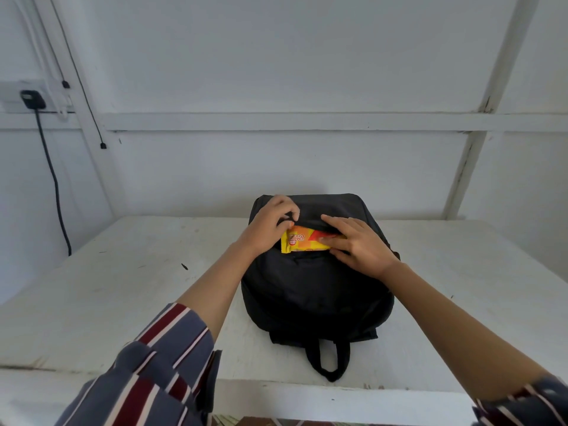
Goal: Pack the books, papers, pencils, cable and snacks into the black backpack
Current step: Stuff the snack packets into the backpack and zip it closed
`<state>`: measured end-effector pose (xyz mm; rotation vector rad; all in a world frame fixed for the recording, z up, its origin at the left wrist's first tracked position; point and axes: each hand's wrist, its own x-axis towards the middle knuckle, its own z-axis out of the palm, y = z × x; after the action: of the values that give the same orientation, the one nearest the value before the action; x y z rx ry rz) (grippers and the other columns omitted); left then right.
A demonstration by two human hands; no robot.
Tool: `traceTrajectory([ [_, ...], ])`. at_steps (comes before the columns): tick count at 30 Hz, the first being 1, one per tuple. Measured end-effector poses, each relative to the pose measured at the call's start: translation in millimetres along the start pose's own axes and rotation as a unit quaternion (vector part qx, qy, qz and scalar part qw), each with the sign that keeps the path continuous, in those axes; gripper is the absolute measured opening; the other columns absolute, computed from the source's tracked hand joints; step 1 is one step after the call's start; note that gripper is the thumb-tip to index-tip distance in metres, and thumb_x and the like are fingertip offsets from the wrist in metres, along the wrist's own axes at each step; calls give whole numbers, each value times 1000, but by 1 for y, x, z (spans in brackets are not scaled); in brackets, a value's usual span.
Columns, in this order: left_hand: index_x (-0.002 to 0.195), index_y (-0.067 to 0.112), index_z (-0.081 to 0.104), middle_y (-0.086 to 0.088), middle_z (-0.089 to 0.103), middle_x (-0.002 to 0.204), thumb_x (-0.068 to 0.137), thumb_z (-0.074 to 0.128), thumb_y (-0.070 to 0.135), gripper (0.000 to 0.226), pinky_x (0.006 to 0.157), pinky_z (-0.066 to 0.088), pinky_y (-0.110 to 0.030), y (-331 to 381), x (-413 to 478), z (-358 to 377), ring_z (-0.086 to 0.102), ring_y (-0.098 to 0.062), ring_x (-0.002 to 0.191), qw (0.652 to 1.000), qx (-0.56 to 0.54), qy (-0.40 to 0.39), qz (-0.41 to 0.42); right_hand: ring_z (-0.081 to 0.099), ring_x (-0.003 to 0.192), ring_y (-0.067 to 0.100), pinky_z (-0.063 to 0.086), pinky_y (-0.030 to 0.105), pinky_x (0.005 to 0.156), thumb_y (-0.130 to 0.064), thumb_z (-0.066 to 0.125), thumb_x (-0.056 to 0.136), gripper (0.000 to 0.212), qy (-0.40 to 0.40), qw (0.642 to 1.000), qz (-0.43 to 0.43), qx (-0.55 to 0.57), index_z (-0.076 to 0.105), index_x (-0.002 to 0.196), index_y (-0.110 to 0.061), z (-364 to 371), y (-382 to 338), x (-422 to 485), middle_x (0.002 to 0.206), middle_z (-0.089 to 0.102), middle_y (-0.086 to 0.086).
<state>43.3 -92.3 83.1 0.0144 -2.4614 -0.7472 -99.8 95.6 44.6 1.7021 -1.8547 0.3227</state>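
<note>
The black backpack [316, 290] lies flat on the white table [123, 287], its carry handle toward me. A yellow and orange snack packet [302, 239] sticks halfway out of the front pocket slit, its right part inside. My left hand [270, 224] pinches the upper edge of the pocket opening, fingers curled on the fabric. My right hand [358, 242] lies over the packet's right end, fingers mostly straight, thumb pressing the wrapper. No books, papers, pencils or cable show on the table.
A black plug [32, 99] sits in a wall socket at the far left, its cable hanging down beside the table. The white wall stands right behind the backpack. Bare tabletop stretches on both sides of the bag.
</note>
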Motion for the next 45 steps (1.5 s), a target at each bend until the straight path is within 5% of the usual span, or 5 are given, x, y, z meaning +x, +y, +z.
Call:
traceTrajectory([
  [13, 129, 8, 55, -6, 47, 140, 98, 37, 1, 37, 106, 34, -26, 10, 5, -1, 42, -19, 129, 992, 122, -44, 0, 55, 111, 24, 41, 40, 98, -13, 54, 85, 27, 95, 995, -30, -23, 69, 107, -15, 3, -7, -9, 114, 67, 4],
  [23, 127, 6, 57, -6, 48, 139, 95, 38, -5, 39, 107, 31, -23, 11, 4, -5, 42, -18, 130, 996, 88, -27, -3, 62, 73, 28, 53, 34, 62, 1, 67, 74, 34, 112, 991, -62, -25, 68, 108, -5, -5, -25, 0, 101, 69, 10],
  [32, 131, 20, 54, 3, 44, 139, 68, 82, 32, 70, 107, 32, -29, 11, -1, -11, 38, -11, 128, 992, 48, -110, -50, 62, 66, 26, 50, 28, 50, -2, 86, 55, 42, 100, 992, -3, -83, 73, 95, -8, 5, -23, 5, 86, 69, 8],
  [39, 99, 17, 61, 1, 56, 120, 72, 75, 4, 33, 98, 41, -31, -5, -11, -8, 50, -17, 116, 994, 72, -85, -18, 47, 114, 29, 42, 44, 89, -46, 81, 61, 81, 108, 975, 188, -42, 42, 128, -25, -1, -14, 3, 131, 46, 7],
  [45, 140, 36, 34, 9, 41, 142, 74, 75, 5, 83, 99, 41, -29, -8, -11, -4, 39, -6, 123, 995, 24, -89, -37, 36, 135, 22, 27, 45, 111, -57, 72, 69, 85, -71, 953, 254, 152, 35, 142, -32, -8, 5, 7, 150, 34, -1],
])
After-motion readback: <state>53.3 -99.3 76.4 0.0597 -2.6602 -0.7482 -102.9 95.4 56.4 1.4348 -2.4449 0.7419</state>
